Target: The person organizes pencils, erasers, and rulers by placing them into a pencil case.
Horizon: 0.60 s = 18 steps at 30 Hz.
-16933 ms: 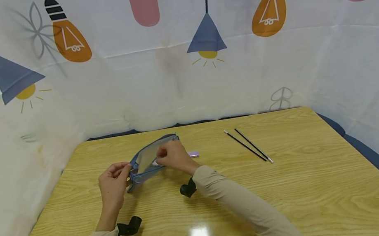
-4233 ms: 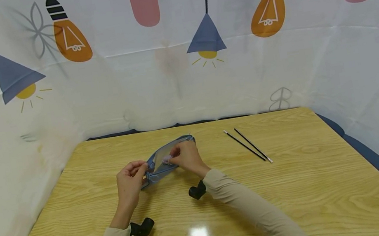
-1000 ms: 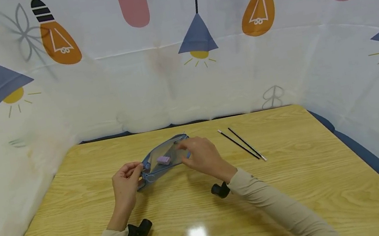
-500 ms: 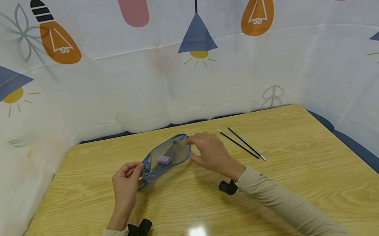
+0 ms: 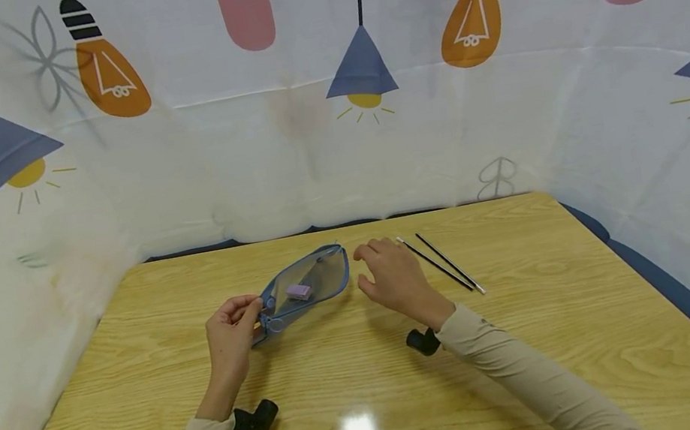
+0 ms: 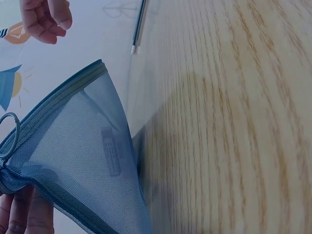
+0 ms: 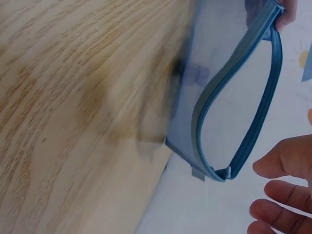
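Note:
My left hand [image 5: 229, 341] pinches the near left end of a blue mesh zipper pouch [image 5: 327, 273], by its zipper ring. The pouch's mouth gapes, its zipper undone. Inside lies a small purple eraser [image 5: 299, 292], which shows faintly through the mesh in the left wrist view as a printed block [image 6: 111, 152]. My right hand [image 5: 396, 275] hovers just right of the pouch with fingers loosely bent and nothing in them. In the right wrist view its fingers [image 7: 282, 204] are apart from the pouch's zipper rim [image 7: 265, 112]. Two slim black pencils lie just beyond this hand.
The left pencil [image 5: 439, 267] and the right pencil [image 5: 444, 258] lie slanted on the wooden table [image 5: 576, 328], tips close together at the near end. A white printed cloth [image 5: 227, 166] stands behind the table's far edge. Black wrist cameras [image 5: 256, 418] are on both wrists.
My right hand, which held the purple eraser in the pouch's mouth, has let it go and drawn out to the right. The eraser earlier lay on the table. My left hand keeps its grip.

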Each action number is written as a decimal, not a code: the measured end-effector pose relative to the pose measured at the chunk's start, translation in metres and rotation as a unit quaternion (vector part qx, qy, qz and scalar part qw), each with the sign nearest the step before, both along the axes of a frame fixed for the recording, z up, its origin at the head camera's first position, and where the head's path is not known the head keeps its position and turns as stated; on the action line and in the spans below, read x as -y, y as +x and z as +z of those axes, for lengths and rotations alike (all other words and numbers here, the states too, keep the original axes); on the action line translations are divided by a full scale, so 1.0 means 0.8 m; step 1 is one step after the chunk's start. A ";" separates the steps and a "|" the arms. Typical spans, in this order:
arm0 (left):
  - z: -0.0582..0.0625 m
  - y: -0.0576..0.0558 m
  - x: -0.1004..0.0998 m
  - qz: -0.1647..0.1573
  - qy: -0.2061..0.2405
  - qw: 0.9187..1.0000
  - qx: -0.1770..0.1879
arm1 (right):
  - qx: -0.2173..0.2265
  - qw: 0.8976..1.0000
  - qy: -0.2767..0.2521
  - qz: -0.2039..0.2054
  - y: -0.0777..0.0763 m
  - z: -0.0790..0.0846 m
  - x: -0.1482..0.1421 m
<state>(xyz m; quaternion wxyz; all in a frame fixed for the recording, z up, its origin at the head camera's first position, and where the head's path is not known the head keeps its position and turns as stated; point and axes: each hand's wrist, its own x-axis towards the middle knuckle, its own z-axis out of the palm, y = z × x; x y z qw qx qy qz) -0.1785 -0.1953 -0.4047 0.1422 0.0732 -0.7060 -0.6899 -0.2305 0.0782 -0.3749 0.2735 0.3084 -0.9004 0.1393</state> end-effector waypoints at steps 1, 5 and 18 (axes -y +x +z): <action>0.000 0.000 0.000 0.000 0.000 1.000 -0.002 | 0.002 1.000 0.002 -0.006 0.000 -0.001 -0.001; -0.001 0.000 0.000 -0.003 0.001 1.000 -0.005 | 0.008 0.999 0.017 -0.030 -0.003 -0.003 -0.004; 0.000 0.000 0.000 -0.004 0.000 1.000 0.000 | 0.002 0.997 0.029 -0.074 -0.013 -0.005 -0.017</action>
